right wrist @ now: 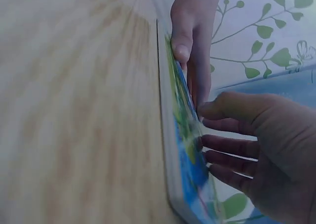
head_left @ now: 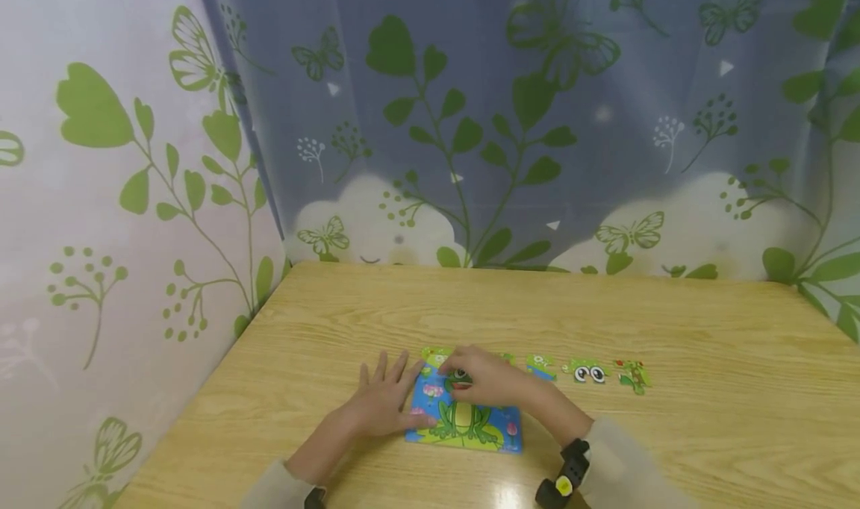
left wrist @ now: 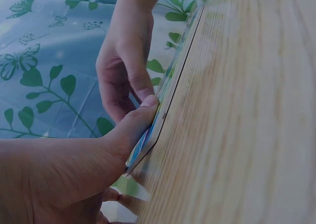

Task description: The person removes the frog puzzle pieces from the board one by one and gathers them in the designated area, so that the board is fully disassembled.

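A frog jigsaw puzzle (head_left: 463,419) lies flat on the table, showing a green frog on blue with pink flowers. My left hand (head_left: 383,401) rests along its left side, fingers spread on the table and thumb over the edge onto the picture. Above the upper middle of the puzzle is my right hand (head_left: 487,375), bent downward beside the frog's mouth. In the right wrist view that hand (right wrist: 276,145) touches the picture with its fingertips, and no loose piece shows between them. The right hand hides part of the puzzle's top.
Several loose things lie right of the puzzle: a blue-green piece (head_left: 541,367), a frog-eyes piece (head_left: 589,372) and a green-and-brown piece (head_left: 633,377). Leaf-patterned cloth (head_left: 470,158) hangs behind the wooden table (head_left: 725,419) and at its left. Both wrists wear dark straps.
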The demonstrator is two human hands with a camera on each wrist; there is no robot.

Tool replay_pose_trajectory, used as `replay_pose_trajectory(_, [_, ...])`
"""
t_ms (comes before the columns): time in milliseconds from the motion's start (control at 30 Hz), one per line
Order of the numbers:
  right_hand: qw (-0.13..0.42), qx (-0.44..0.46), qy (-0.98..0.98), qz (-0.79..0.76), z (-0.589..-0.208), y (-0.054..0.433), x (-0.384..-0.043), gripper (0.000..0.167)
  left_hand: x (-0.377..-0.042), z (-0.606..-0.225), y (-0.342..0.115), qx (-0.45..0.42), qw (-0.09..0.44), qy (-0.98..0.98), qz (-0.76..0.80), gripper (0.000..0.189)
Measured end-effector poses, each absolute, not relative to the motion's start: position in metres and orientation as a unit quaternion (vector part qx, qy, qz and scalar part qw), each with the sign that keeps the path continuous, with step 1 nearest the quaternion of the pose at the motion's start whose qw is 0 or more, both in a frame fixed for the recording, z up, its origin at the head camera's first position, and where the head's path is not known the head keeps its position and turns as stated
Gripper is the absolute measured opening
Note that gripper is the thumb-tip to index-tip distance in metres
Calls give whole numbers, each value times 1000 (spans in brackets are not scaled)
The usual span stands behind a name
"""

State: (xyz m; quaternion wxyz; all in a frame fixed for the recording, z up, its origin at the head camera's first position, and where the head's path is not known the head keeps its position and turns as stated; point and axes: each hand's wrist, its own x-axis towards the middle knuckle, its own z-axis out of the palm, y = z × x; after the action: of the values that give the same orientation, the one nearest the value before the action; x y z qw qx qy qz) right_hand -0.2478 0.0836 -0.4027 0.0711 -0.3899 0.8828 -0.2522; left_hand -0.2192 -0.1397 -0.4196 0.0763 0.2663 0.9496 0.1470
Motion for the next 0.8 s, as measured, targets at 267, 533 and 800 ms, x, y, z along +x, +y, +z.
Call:
replay_pose_trajectory(267, [61,-400,883,-239,-411,84,-246,35,-217,-418,-139,269,76,948,154,91])
replay_pose_trajectory(533, [79,-390,875,-275,-410,82,-244,38,-218,-420,-140,270,73,948,149,90])
replay_pose_trajectory(800, [87,-376,867,-315,-413,82,-245,31,-218,-418,-139,261,79,951,149,91])
